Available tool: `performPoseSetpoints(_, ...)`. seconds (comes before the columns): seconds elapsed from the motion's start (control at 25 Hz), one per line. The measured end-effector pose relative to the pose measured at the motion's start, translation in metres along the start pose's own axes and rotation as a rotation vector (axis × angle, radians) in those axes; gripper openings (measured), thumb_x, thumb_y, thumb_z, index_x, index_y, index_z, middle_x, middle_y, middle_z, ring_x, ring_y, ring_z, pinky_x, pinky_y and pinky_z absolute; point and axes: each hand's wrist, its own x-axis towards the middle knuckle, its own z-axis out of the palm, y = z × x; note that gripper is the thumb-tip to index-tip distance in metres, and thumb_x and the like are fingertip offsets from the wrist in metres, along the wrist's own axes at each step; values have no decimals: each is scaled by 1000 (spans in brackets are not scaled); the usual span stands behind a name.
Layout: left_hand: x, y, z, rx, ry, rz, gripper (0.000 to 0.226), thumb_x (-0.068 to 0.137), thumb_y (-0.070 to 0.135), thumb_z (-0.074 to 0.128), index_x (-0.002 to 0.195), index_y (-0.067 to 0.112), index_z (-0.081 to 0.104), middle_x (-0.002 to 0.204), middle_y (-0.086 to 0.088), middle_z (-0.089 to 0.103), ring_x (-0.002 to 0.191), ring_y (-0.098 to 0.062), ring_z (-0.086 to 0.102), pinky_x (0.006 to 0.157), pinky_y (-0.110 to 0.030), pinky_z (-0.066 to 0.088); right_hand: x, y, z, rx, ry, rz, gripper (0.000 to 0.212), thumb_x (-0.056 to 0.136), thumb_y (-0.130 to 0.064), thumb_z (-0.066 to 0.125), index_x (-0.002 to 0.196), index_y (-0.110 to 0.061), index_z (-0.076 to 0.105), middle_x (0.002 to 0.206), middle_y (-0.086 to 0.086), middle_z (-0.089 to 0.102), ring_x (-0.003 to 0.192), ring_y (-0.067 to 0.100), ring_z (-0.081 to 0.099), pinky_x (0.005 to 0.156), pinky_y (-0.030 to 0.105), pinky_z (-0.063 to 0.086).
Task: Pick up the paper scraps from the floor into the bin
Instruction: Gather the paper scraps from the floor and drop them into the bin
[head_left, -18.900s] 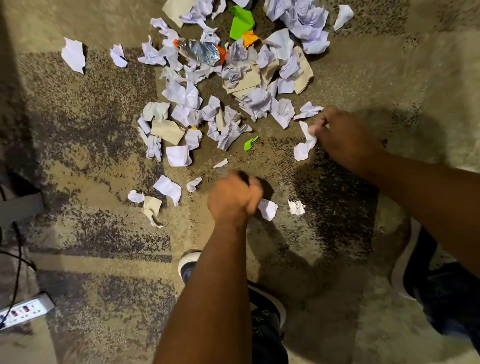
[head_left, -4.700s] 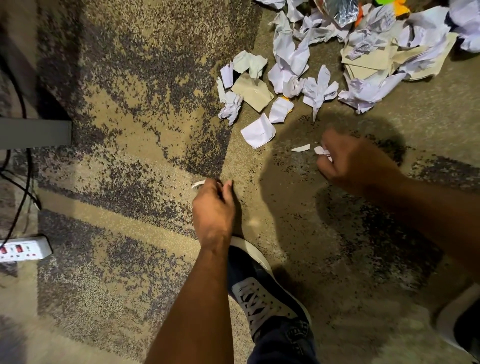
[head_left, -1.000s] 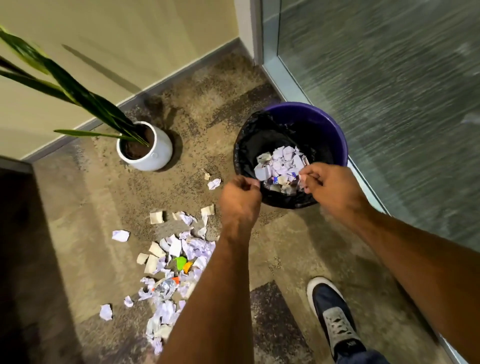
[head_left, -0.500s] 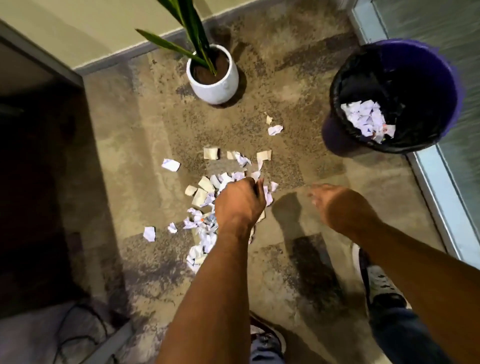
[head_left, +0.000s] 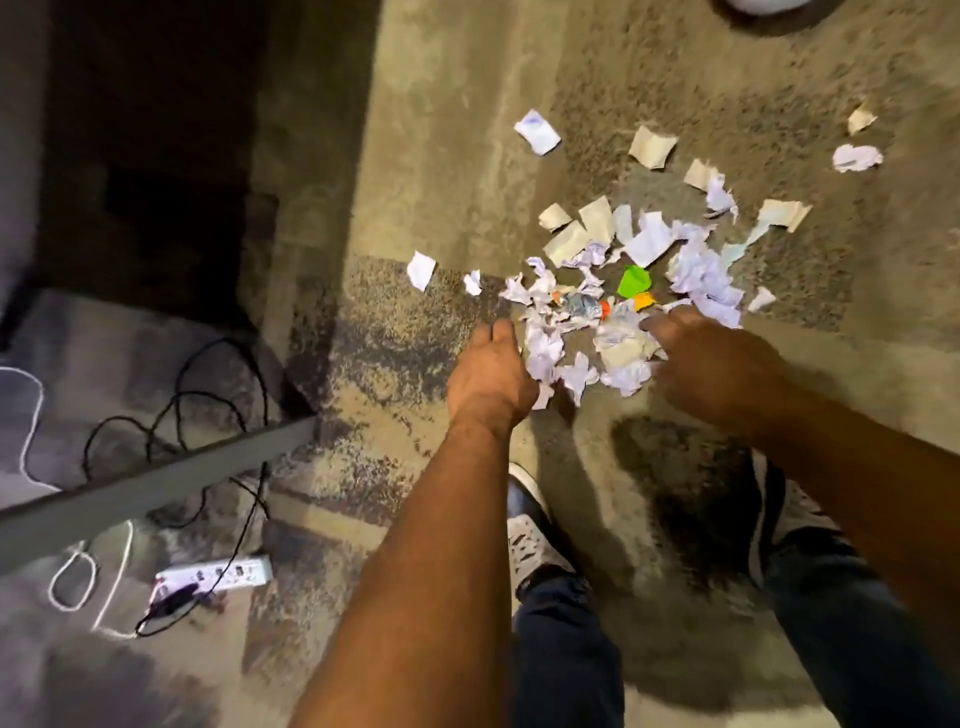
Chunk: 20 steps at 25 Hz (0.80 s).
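A pile of paper scraps (head_left: 644, 244), mostly white and tan, lies on the carpet in the upper middle of the head view. In it are a green piece (head_left: 634, 281), an orange piece (head_left: 644, 300) and a crinkled foil bit (head_left: 577, 304). Loose scraps (head_left: 537, 131) lie further out. My left hand (head_left: 491, 374) is low at the pile's left edge, fingers loosely apart and touching the nearest white scraps. My right hand (head_left: 711, 364) rests on the pile's near right side with its fingers spread over the paper. Neither hand visibly holds anything. The bin is out of view.
A white power strip (head_left: 218, 571) with black and white cables (head_left: 176, 405) lies on the floor at the left, beside a grey bar (head_left: 156, 483). The white plant pot's base (head_left: 763, 4) peeks in at the top edge. My shoes (head_left: 530, 535) stand below the pile.
The view has swung left and down, so the bin and most of the plant pot have left the frame. Both hands have dropped onto the scrap pile.
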Motion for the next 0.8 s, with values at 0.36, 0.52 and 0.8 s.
performPoseSetpoints(0.36,26,-90,127,-123,-113,-168,72,88,26,65,147,26,24,154,-9,28,129,-37,43,100,-48,43,66,-26,96,-207,-96,-200,70,91,-40,61,149,-24,23,150,7,29,126,33,46,89,46,50)
performPoseSetpoints(0.52,37,-114,161,-152,-155,-183,86,87,30,69,152,39,13,164,1,9,142,-33,31,109,-51,37,96,-48,131,-245,-134,-213,84,85,-44,69,150,-31,17,156,7,21,132,37,39,91,51,48)
performPoseSetpoints(0.8,71,-126,173,-122,-80,-76,106,82,31,77,153,47,0,165,3,-14,146,-39,17,108,-52,37,135,-68,154,-392,-37,-282,109,75,-60,71,154,-35,1,163,7,2,143,39,20,96,56,45)
